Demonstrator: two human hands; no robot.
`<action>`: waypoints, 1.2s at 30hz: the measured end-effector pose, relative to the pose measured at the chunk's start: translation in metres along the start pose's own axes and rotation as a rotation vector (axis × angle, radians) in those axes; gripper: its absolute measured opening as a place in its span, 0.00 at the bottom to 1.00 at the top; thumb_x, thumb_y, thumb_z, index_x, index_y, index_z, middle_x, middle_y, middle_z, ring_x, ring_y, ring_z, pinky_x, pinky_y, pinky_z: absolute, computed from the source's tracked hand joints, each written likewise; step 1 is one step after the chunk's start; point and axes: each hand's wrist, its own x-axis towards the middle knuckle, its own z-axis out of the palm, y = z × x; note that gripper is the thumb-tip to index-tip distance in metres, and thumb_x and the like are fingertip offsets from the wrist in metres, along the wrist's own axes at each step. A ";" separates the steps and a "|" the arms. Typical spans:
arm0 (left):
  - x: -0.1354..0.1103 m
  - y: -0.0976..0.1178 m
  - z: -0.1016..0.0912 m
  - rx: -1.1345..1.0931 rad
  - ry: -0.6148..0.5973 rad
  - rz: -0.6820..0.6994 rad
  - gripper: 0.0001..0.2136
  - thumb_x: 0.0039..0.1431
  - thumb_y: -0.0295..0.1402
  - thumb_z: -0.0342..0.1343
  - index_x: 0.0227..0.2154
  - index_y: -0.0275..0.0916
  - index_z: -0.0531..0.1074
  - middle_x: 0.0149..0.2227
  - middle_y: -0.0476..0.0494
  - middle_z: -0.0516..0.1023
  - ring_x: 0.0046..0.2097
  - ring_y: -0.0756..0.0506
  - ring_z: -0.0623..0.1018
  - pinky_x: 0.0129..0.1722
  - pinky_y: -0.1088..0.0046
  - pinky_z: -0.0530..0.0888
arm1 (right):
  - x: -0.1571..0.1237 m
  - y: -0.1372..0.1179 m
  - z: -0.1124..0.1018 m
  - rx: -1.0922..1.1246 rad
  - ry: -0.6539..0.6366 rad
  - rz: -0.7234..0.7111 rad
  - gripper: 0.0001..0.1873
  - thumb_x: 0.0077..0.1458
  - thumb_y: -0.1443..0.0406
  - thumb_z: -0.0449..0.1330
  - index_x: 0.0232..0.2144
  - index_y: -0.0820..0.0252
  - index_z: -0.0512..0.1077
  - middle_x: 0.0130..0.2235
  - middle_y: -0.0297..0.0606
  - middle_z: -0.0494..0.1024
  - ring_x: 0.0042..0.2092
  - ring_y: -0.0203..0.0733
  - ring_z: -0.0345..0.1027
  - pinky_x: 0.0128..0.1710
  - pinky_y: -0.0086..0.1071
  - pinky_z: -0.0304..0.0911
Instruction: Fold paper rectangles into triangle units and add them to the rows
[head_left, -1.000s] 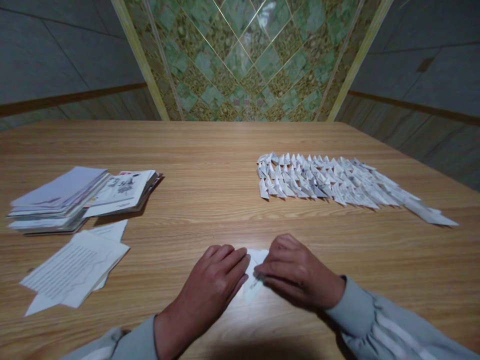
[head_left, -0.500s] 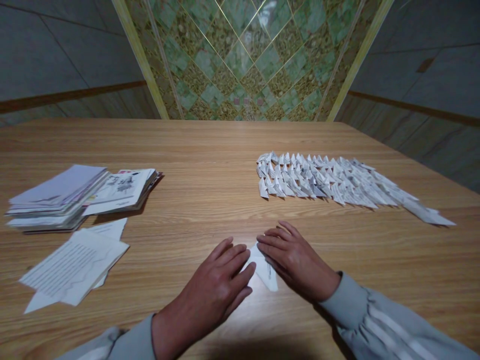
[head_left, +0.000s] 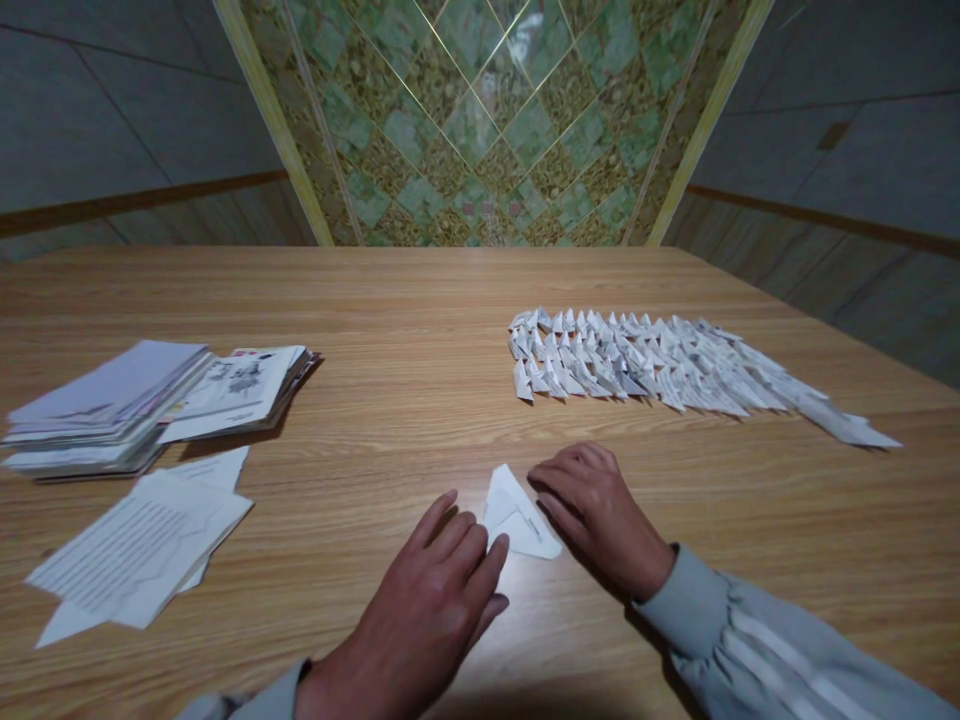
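A small folded white paper piece (head_left: pixel 516 514) lies on the wooden table (head_left: pixel 420 300) between my hands. My left hand (head_left: pixel 427 600) rests flat with fingers stretched out, its fingertips touching the paper's left corner. My right hand (head_left: pixel 596 505) sits at the paper's right edge, its fingers curled and pressing down on that edge. Beyond them, rows of several small folded paper triangles (head_left: pixel 660 362) lie side by side on the right half of the table.
A stack of printed papers and booklets (head_left: pixel 150 400) sits at the left. Loose printed sheets (head_left: pixel 142 545) lie in front of it near the table's front edge. A green patterned wall panel rises behind the table.
Both hands have drawn apart from over the folded paper, so more of it shows. The paper now lies opened out as a flat pointed shape.
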 end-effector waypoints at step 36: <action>0.005 -0.015 0.003 -0.278 -0.020 -0.370 0.09 0.62 0.30 0.59 0.45 0.41 0.72 0.40 0.44 0.73 0.42 0.40 0.71 0.40 0.62 0.67 | -0.005 -0.022 -0.001 -0.088 0.004 0.041 0.07 0.53 0.67 0.69 0.34 0.55 0.74 0.36 0.34 0.74 0.42 0.45 0.62 0.51 0.44 0.49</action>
